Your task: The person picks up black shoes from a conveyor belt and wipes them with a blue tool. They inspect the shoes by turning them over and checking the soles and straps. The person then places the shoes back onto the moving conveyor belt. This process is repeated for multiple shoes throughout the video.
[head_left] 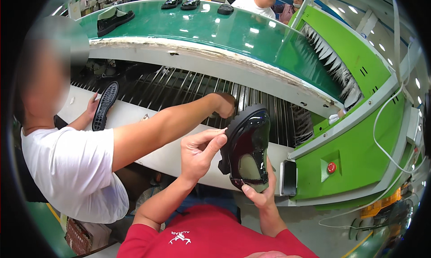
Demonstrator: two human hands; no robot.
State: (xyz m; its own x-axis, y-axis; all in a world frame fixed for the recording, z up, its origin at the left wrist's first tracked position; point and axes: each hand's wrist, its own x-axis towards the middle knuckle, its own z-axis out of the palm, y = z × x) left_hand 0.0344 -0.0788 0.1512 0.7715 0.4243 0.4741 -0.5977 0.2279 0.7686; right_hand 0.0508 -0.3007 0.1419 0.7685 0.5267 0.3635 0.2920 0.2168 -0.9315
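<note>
A shiny black shoe (251,139) with a thick black sole and a pale grey-green lining is held up in front of me, toe pointing away. My right hand (262,190) grips it around the heel end, thumb at the opening's edge. Beside the sole's left edge, my left hand (202,152) is closed in a pinch. Something small and pale may be between its fingertips, but I cannot make it out.
At my left a co-worker in a white shirt (72,168) holds a black sole (106,106) and reaches across the rollers (179,85) near my shoe. Several black shoes (114,21) stand on the green conveyor belt (215,29). On the right is a green machine (354,154) with a red button (331,167).
</note>
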